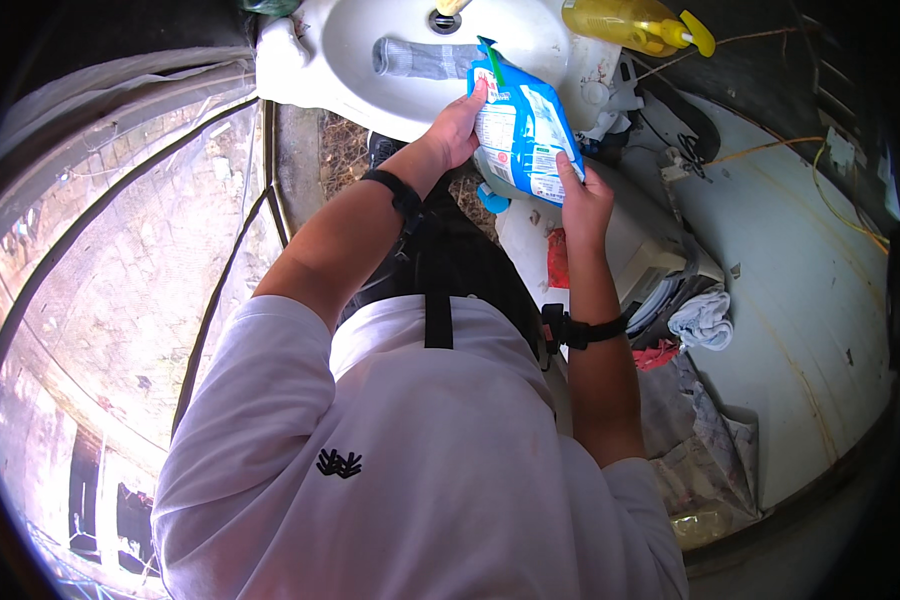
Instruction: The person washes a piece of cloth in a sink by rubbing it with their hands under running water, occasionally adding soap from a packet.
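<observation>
Both hands grip a blue-and-white plastic packet (529,142) that bears writing, held over the front right of a white washbasin (345,82). My left hand (459,126) has its upper left edge, thumb on the face of the packet. My right hand (586,196) pinches the lower right edge. A green strip (494,64) lies across the top end of the packet; whether it is a clip or part of the packet I cannot tell. In the bowl a grey ribbed sock (427,59) lies flat, its right end partly hidden by the packet.
A yellow pump bottle (630,26) lies at the basin's right rim. The drain (445,22) is at the back. Right of my legs are a pale appliance (649,262) and a bundled light cloth (702,319). Scissors (691,154) and cables are at the right.
</observation>
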Demonstrator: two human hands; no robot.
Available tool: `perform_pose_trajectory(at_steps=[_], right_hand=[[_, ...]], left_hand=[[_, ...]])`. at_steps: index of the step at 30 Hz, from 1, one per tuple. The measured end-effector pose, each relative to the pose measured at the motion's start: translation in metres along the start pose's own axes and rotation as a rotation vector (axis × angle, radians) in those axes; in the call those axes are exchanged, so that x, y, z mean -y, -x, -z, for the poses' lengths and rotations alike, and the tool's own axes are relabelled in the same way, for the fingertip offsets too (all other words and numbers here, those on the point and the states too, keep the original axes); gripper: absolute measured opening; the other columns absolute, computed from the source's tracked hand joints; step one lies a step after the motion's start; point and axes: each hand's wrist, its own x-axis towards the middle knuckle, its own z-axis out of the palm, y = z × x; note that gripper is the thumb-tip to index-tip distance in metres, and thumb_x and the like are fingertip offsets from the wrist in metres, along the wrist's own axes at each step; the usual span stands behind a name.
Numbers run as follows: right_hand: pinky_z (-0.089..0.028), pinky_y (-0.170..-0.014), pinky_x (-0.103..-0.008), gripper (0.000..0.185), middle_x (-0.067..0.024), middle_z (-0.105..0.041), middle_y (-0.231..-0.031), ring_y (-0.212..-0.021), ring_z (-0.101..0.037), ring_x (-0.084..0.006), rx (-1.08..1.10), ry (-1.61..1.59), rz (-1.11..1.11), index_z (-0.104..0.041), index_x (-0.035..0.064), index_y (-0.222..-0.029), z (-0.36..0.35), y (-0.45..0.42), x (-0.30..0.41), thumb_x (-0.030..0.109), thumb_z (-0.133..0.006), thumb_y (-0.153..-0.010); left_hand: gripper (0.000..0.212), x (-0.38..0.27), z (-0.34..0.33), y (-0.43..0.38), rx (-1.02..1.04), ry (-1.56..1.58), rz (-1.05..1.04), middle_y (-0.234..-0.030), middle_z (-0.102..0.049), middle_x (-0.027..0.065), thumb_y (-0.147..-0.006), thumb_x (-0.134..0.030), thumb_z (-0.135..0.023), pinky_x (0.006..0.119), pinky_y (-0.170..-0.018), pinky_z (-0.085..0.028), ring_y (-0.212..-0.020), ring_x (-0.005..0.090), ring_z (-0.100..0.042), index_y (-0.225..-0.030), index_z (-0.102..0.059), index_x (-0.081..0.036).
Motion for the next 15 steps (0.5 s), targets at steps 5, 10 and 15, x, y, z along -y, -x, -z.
perform_pose_trajectory(at_steps=[5,10,15], right_hand=[[-0.054,-0.071,-0.0300,0.034,-0.0099,-0.076,-0.091,-0.078,-0.069,-0.0125,0.001,-0.009,-0.003,-0.076,-0.0017,-0.108,-0.001,-0.001,0.003,0.030,-0.073,-0.095],[-0.054,-0.068,-0.0296,0.034,-0.0089,-0.076,-0.090,-0.076,-0.069,-0.0121,0.008,0.023,0.001,-0.076,-0.0007,-0.108,-0.001,-0.004,0.004,0.031,-0.073,-0.095],[-0.054,-0.070,-0.0290,0.034,-0.0087,-0.077,-0.089,-0.076,-0.070,-0.0119,0.017,0.077,0.003,-0.076,-0.0007,-0.109,-0.002,-0.003,0.011,0.031,-0.072,-0.095]], left_hand=[[0.055,-0.002,-0.002,0.001,0.018,-0.005,-0.010,-0.133,-0.065,0.0088,-0.105,-0.051,-0.047,0.038,-0.107,-0.049,-0.120,0.0221,-0.063,-0.135,-0.055,-0.006],[0.055,0.000,0.001,-0.002,0.009,0.007,-0.017,-0.133,-0.065,0.0085,-0.106,-0.051,-0.047,0.038,-0.106,-0.049,-0.120,0.0220,-0.063,-0.136,-0.055,-0.006],[0.055,0.001,0.004,-0.005,0.032,0.054,-0.009,-0.133,-0.065,0.0083,-0.106,-0.051,-0.047,0.038,-0.106,-0.049,-0.120,0.0217,-0.063,-0.135,-0.056,-0.006]])
